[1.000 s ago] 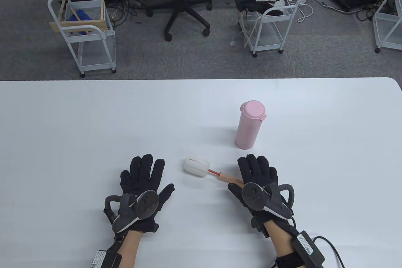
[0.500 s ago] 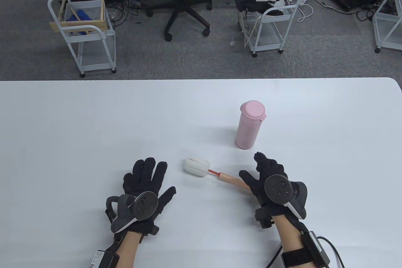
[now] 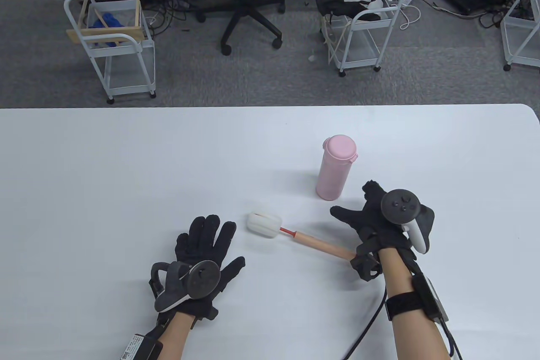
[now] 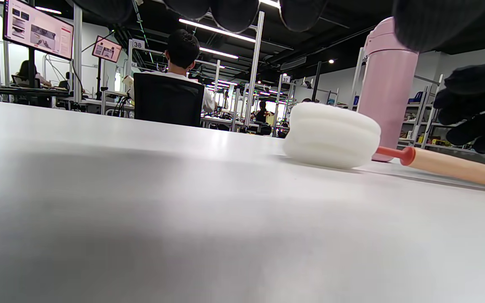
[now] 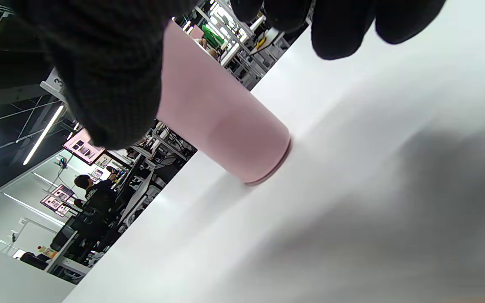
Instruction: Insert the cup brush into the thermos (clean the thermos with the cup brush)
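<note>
From the table view, the thermos (image 3: 336,168) is seen upright and lidded on the surface (image 3: 126,174), the brush (image 3: 295,235) lying flat before it; the left hand (image 3: 202,256) is spread flat, grasping nothing, while the right hand (image 3: 379,220) is raised beside the thermos, fingers parted, nothing gripped. In the left wrist view, the brush's sponge head (image 4: 331,134) is seen resting in front of the thermos (image 4: 387,80). In the right wrist view, the thermos (image 5: 221,126) is seen close under the loose fingers (image 5: 112,75), untouched.

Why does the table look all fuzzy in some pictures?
Left wrist view: the table near the camera is blurred, while the brush is sharp. Right wrist view: tilted, with a soft grey shadow beside the pink thermos. Table view: sharp throughout.
</note>
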